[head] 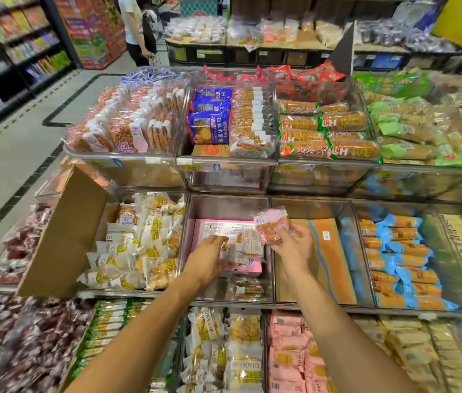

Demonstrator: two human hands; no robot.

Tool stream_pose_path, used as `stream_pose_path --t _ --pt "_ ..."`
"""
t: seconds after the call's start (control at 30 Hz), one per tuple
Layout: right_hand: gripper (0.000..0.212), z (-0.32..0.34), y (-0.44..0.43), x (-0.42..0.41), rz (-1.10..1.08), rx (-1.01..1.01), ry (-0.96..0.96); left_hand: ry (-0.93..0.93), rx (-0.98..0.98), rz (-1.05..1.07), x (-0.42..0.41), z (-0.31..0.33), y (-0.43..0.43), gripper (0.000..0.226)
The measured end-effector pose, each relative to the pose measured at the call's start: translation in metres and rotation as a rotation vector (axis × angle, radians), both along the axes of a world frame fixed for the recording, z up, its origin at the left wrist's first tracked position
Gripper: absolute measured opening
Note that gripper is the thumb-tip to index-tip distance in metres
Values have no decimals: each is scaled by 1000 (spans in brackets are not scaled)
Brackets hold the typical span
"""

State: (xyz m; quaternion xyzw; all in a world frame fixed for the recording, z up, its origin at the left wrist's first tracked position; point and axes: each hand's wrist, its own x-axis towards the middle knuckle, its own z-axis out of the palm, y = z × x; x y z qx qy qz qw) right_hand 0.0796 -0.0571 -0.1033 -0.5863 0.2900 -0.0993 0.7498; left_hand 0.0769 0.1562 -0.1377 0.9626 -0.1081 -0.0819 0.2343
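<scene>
Snack packet (pixel 273 226) is held up over the clear bin (pixel 224 207), clamped in your right hand (pixel 292 245), long axis near upright, top tilted left. Loose packets (pixel 248 246) lie on the pink box (pixel 202 224), just below and left of it; your left hand (pixel 208 255) is nearer, its grip closed on them

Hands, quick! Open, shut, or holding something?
Left hand grips small snack packets over the pink box.
Right hand holds one pink-labelled snack packet.
</scene>
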Motion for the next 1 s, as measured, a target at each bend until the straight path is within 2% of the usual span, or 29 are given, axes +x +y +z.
stream_pose_path --t 0.1,0.2,0.33,0.4,0.5,0.57,0.63,0.7,0.77,0.8,0.83,0.9,1.0 --pt "36 -4 -9 -7 12 62 5 -23 117 -106 16 -5 -22 76" --pt "35 -8 -14 -16 17 95 9 28 217 -151 27 -13 -42 93" --pt "33 -8 -22 -19 2 128 8 126 306 -168 38 -28 -60 102" --pt "23 -7 -27 -20 14 136 10 140 340 -143 41 -34 -65 96" --pt "19 -5 -32 -22 23 145 6 102 331 -95 43 -30 -65 61" --pt "22 -4 -34 -23 29 146 5 113 219 -44 44 -18 -59 46" --pt "22 -3 -35 -23 34 142 -2 212 -11 90 47 -7 -46 48" --pt "22 -4 -35 -22 41 128 -3 398 -423 334 52 -2 -32 62" --pt "19 -6 -33 -20 56 120 -5 599 -830 546 50 3 -27 57" --pt "18 -6 -31 -18 60 121 -1 691 -964 608 47 7 -26 51" --pt "18 -7 -28 -17 63 119 3 760 -1046 662 44 8 -25 48" --pt "18 -8 -23 -14 81 96 11 826 -1084 719 42 6 -24 49" --pt "16 -9 -16 -10 119 68 3 811 -1063 763 44 -6 -20 58"
